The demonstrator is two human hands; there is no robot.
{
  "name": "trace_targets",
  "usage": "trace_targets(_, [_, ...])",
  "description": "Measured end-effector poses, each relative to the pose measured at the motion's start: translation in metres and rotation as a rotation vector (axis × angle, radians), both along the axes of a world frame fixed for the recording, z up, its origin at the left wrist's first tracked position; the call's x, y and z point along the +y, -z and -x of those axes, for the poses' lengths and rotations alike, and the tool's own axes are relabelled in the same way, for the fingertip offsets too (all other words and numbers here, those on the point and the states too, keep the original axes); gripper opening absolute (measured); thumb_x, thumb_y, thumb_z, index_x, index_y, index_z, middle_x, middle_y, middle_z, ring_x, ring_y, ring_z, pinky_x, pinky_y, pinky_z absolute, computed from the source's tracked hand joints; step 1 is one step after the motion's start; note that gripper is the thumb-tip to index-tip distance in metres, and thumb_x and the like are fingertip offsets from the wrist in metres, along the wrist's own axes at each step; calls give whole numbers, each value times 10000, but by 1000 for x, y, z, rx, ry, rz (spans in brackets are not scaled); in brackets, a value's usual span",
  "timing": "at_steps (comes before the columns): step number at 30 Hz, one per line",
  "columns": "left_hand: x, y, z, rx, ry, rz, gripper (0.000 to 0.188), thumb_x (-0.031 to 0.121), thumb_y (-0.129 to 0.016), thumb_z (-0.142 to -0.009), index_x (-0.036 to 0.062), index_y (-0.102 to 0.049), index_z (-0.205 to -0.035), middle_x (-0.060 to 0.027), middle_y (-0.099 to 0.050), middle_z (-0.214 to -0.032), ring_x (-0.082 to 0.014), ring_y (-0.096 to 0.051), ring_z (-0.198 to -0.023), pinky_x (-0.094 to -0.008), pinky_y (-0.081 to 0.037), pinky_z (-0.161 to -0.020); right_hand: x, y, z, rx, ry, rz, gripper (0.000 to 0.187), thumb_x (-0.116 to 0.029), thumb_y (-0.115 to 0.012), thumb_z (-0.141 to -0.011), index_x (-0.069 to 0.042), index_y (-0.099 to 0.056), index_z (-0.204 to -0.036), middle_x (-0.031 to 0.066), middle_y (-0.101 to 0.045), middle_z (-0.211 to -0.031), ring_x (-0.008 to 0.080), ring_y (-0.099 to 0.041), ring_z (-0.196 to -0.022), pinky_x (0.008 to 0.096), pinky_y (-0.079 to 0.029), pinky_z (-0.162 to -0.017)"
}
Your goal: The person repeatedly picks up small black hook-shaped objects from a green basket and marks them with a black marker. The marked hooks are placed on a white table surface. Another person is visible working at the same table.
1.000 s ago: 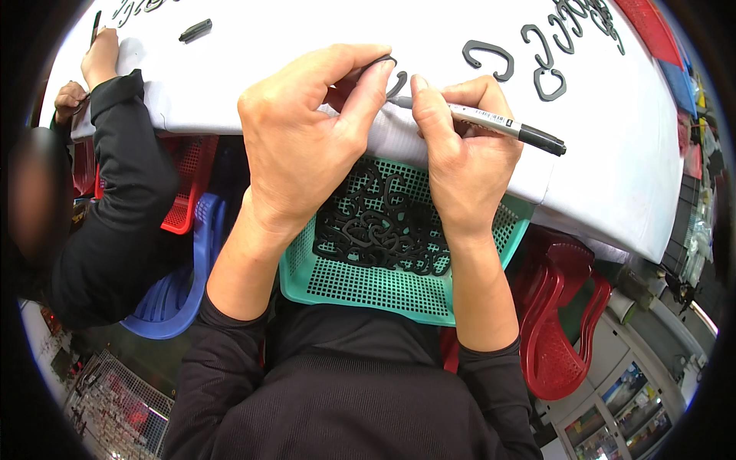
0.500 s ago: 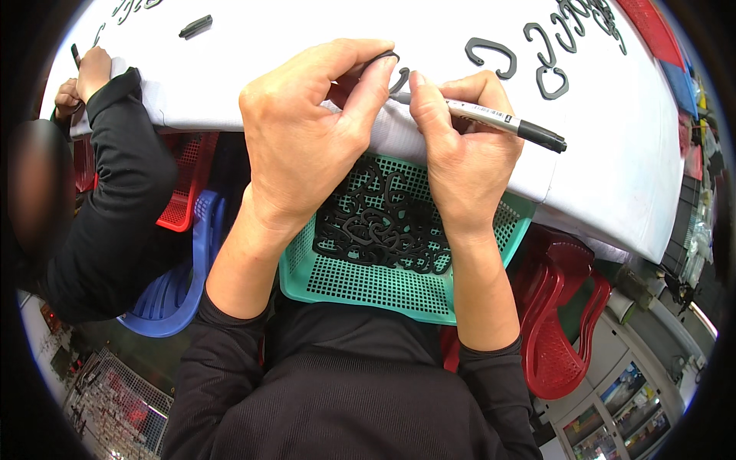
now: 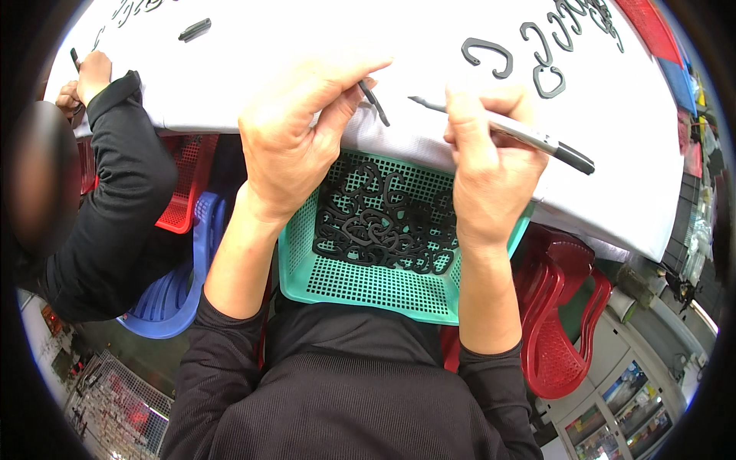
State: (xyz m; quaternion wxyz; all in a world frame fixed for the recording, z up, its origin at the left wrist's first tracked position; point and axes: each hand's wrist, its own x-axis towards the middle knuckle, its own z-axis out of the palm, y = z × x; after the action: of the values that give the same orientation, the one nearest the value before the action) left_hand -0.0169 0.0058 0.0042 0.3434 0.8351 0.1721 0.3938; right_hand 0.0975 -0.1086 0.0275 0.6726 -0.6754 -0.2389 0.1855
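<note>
Between the thumb and fingers of my left hand [image 3: 295,130] is a black hook-shaped piece [image 3: 374,103], seen nearly edge-on, its far end hidden by the fingers. My right hand [image 3: 494,153] grips a grey marker pen [image 3: 529,133] with a black end; its dark tip points left toward the piece, with a gap between them. Below both hands, a green mesh basket [image 3: 368,295] holds a heap of black C-shaped pieces [image 3: 376,230].
Several similar black hooks [image 3: 491,57] lie on the white-covered table [image 3: 613,169] to the right. A black pen cap [image 3: 195,30] rests further left. A co-worker's dark sleeve [image 3: 126,153] is at left, near a blue chair [image 3: 180,299]. Red chairs [image 3: 560,330] stand at right.
My hands have moved apart. The marker tip has drawn away to the right from the piece, and the piece has turned from its curved side to nearly edge-on.
</note>
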Motion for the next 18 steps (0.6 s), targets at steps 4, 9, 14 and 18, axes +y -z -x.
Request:
trace_targets(4, [1, 5, 1, -44, 55, 70, 338, -149, -565, -790, -8, -665, -1080, -82, -688, -945, -115, -624, -808, -237, -504, -745, 9, 4, 6, 20, -72, -22, 180, -83, -703, -823, -35, -544, -754, 5, -559, -598, 51, -512, -535, 185, -381, -494])
trace_targets(9, [0, 8, -2, -152, 37, 85, 349, -129, -611, -745, 43, -702, -1034, -86, -690, -876, -125, -638, -741, -232, -515, -628, 11, 9, 5, -55, -93, 30, 165, -77, -709, -801, -19, -565, -743, 25, -604, -613, 51, -536, -537, 193, -405, -496])
trace_targets(14, [1, 9, 2, -106, 78, 91, 316, -147, -575, -783, -10, -675, -1050, -110, -686, -960, -129, -637, -809, -228, -510, -715, 12, 10, 5, -74, -93, 53, 150, -76, -716, -784, -14, -589, -735, 36, -628, -610, 50, -537, -527, 197, -408, -491])
trace_targets(18, [2, 10, 3, -78, 89, 92, 290, -149, -556, -810, -44, -656, -1061, -135, -681, -1013, -151, -647, -892, -234, -515, -782, 12, 9, 6, -69, -110, 49, 174, -84, -709, -810, -26, -561, -740, 6, -572, -600, 41, -506, -541, 188, -377, -496])
